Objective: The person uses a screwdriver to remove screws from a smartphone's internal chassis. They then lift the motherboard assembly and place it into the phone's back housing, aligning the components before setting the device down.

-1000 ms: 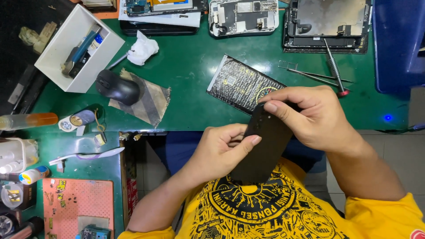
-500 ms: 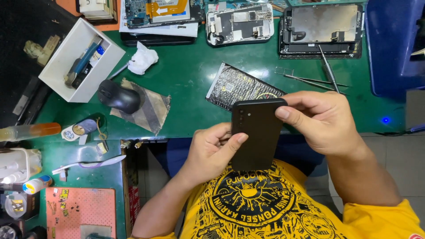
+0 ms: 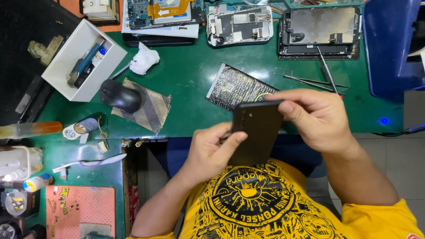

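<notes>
Black slab: a dark, matte, rectangular phone with rounded corners, held upright over the lap, just short of the table edge.
Left hand: closed on the phone's lower left side, thumb laid across its face.
Right hand: clamped on the phone's top right corner, fingers curled over the upper edge.
Just beyond the hands: one flat patterned black panel, partly hidden behind the phone and the right fingers.
Beyond the right hand: two thin metal tools, tweezers and a probe; one opened phone chassis, grey metal.
Far left of the left hand: one black mouse on a striped cloth; one white box; one crumpled white tissue.
Surface: smooth green mat.
</notes>
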